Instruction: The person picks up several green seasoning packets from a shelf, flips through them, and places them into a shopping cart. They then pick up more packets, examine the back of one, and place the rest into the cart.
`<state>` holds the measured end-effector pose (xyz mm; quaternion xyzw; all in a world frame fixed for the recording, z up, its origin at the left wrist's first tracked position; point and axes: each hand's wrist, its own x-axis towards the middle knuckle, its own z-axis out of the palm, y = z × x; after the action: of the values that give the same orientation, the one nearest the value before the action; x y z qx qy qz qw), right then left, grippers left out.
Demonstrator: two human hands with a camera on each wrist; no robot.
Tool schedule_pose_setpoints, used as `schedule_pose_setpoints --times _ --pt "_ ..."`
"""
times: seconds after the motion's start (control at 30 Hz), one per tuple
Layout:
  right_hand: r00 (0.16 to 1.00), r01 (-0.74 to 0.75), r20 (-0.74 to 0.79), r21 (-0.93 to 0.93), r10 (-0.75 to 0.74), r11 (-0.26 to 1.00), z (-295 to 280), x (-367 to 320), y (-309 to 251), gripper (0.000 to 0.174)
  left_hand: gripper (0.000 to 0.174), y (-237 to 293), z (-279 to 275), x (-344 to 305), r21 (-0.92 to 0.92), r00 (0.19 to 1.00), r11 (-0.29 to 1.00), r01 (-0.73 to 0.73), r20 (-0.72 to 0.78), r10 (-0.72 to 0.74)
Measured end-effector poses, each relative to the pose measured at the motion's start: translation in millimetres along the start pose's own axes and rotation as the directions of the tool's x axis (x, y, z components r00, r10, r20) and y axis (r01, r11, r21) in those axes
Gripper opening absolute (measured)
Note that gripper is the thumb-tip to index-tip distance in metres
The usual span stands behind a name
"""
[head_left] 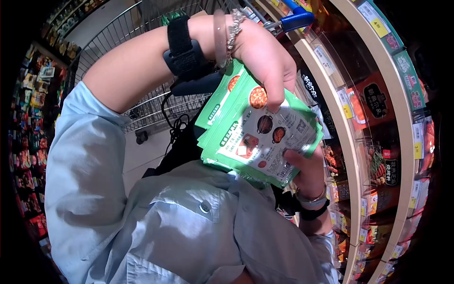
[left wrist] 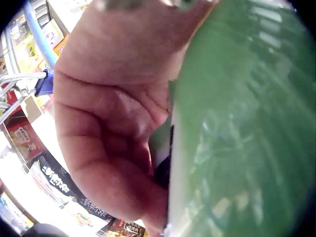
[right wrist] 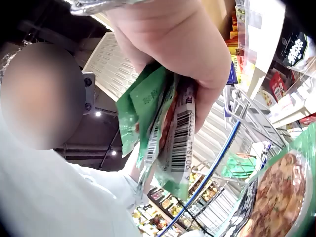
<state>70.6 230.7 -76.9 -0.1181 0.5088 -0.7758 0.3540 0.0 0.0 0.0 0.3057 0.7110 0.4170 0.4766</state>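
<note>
Several green seasoning packets (head_left: 265,130), fanned in a stack, are held by both hands in front of the chest. The left hand (head_left: 269,61) grips their upper edge, thumb over the printed face; in the left wrist view its fingers (left wrist: 113,163) curl beside the green plastic (left wrist: 247,123). At the lower right corner the right hand (head_left: 309,173) pinches the stack, its thumb near the barcode. The right wrist view shows that hand (right wrist: 177,44) around packet edges with barcodes (right wrist: 177,143). Another packet face with a food picture (right wrist: 276,197) fills that view's lower right corner.
A wire shopping cart (head_left: 109,47) with a blue handle part (head_left: 298,21) stands just beyond the hands. Green packets (right wrist: 239,165) lie inside it. Curved store shelves (head_left: 350,142) with price tags and boxed goods run close along the right. More stocked shelves (head_left: 35,142) line the left.
</note>
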Motion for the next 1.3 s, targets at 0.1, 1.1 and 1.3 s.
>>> schedule_pose_setpoints --times 0.1,1.1,1.3 --pt "0.987 0.029 -0.155 -0.103 -0.044 0.994 7.3 -5.1 11.3 0.042 0.018 -2.8 0.6 0.3 0.076 1.0 0.997 -0.014 -0.009 0.014" --pt "0.791 0.38 -0.375 -0.318 -0.484 0.869 6.4 1.6 26.5 0.031 0.048 -101.6 19.3 -7.3 -0.342 0.65 0.699 -0.629 -0.724 0.231" --pt "0.81 0.514 -0.343 0.024 -0.476 0.858 -1.4 17.1 24.8 0.044 0.068 -111.6 82.0 12.4 -0.448 0.519 0.263 -0.855 -0.724 0.454"
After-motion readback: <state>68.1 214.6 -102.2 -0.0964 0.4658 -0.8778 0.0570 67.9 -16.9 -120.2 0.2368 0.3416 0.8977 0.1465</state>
